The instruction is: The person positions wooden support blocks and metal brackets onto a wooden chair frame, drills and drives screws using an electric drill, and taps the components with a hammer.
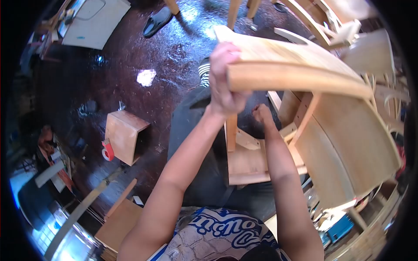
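View: head, only one.
Wooden piece (pixel 300 78): in front of the person, tipped over the legs and toward their right; curved rail on top, curved panel (pixel 331 152) at the far right.
Left hand (pixel 226 80): wrapped around the rail's near end, holding it.
Right hand (pixel 262 114): lower, by the inner frame, fingers curled; can't tell if it grips anything.
Handling: looks stiff, bulky, probably moderately heavy; smooth faces may slip.
Best hold: likely thick rail or frame members; the panel's edge seems thinner, easier to chip.
Floor: box (pixel 122 137) with red tape dispenser (pixel 108 150) at its side; dark shoe (pixel 157 21) beyond.
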`<state>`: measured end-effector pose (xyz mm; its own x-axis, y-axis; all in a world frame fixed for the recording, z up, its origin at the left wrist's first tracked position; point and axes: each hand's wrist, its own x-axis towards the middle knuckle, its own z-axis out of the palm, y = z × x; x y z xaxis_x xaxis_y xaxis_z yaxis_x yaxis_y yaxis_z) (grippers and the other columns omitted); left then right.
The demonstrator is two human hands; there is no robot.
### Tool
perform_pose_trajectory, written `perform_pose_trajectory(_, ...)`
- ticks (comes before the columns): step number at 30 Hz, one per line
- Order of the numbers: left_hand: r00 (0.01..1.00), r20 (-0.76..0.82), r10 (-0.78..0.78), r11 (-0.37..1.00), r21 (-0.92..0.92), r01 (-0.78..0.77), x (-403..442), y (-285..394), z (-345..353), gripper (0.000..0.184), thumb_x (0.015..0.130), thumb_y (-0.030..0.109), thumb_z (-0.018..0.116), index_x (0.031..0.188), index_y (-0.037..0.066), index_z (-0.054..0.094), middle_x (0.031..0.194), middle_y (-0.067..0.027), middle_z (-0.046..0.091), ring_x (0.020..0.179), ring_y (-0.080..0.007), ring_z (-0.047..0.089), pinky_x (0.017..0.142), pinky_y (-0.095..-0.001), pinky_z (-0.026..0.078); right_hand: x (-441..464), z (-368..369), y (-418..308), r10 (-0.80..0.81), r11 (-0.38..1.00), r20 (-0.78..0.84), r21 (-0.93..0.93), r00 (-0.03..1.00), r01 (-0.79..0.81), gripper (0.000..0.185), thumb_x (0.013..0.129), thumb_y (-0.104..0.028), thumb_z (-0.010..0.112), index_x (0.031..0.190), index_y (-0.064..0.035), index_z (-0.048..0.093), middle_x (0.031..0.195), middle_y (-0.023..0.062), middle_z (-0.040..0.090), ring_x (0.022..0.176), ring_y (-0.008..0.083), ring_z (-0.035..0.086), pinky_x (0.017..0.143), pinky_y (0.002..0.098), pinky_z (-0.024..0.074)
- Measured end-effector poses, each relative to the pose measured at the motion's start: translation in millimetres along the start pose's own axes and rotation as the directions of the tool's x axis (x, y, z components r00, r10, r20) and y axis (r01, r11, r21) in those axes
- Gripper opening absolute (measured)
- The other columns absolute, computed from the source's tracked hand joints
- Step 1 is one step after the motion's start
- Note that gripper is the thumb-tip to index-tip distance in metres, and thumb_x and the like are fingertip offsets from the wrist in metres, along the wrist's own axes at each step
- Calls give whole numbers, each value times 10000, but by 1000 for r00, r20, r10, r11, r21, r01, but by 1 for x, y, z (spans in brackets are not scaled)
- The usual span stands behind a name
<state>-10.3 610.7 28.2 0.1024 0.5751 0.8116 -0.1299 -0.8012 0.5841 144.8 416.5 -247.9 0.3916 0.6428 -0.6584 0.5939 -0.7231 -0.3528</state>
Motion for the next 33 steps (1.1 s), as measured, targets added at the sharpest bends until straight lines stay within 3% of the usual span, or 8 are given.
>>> perform_pose_trajectory(2, 999, -36, 4, 999, -48, -6, 2, 0, 1, 631, 926, 576, 614, 1265, 56, 503, 1146, -202, 551, 1068, -398, 566, 953, -538, 457, 76, 73, 61, -153, 972, -10, -182, 988, 149, 219, 776, -277, 768, 912, -106, 774, 897, 180, 754, 877, 345, 728, 830, 398, 558)
perform_pose_trajectory(6, 997, -46, -66, 995, -79, 62, -1, 2, -2, 564, 846, 543, 684, 1212, 127, 576, 1126, -161, 568, 1031, -388, 583, 958, -582, 444, 63, 48, 9, -76, 968, 106, -229, 991, 99, 174, 805, -245, 756, 896, -98, 769, 822, 143, 736, 776, 286, 700, 743, 376, 541)
perform_pose_trajectory(16, 950, -137, -280, 941, -236, 243, -4, -2, 1, 429, 964, 499, 507, 1278, 212, 558, 1230, -173, 546, 1223, -411, 522, 1086, -635, 357, 148, 99, -21, -42, 976, -33, -217, 999, 34, 95, 878, -165, 729, 857, -76, 755, 633, 52, 691, 523, 138, 628, 523, 321, 498)
perform_pose_trajectory(17, 946, -152, -287, 940, -234, 248, -2, -3, -1, 434, 964, 501, 506, 1281, 208, 556, 1234, -174, 545, 1225, -411, 521, 1087, -634, 357, 152, 104, -16, 80, 987, -122, -127, 989, -95, 138, 768, -264, 791, 777, -129, 769, 725, 127, 720, 688, 292, 709, 666, 384, 558)
perform_pose_trajectory(20, 931, -180, -319, 932, -241, 272, 0, -9, -3, 452, 965, 509, 502, 1288, 195, 549, 1244, -178, 542, 1230, -410, 518, 1088, -628, 356, 181, 121, 36, 267, 946, -277, -107, 923, -306, 331, 798, -389, 798, 855, -63, 783, 853, 133, 763, 783, 301, 719, 822, 389, 553)
perform_pose_trajectory(23, 924, -187, -332, 927, -243, 284, 1, -11, -3, 470, 966, 517, 498, 1295, 183, 543, 1253, -182, 538, 1235, -410, 515, 1090, -622, 355, 184, 125, 29, 289, 956, -226, 113, 930, -270, 301, 781, -386, 805, 871, -99, 797, 847, 134, 761, 786, 258, 722, 771, 376, 542)
perform_pose_trajectory(29, 925, -192, -327, 929, -243, 278, 4, -10, -1, 507, 969, 532, 490, 1309, 158, 531, 1273, -190, 531, 1246, -408, 510, 1094, -610, 353, 199, 131, 17, 369, 888, -267, -181, 890, -422, 285, 754, -347, 816, 912, -111, 795, 900, 118, 773, 841, 289, 743, 834, 407, 566)
perform_pose_trajectory(33, 927, -183, -327, 929, -239, 281, 4, -7, 2, 532, 970, 542, 484, 1318, 142, 522, 1286, -195, 527, 1253, -407, 506, 1096, -602, 352, 194, 136, 19, 381, 906, -265, -81, 886, -415, 269, 753, -348, 797, 888, -115, 786, 891, 122, 770, 832, 308, 742, 826, 415, 572)
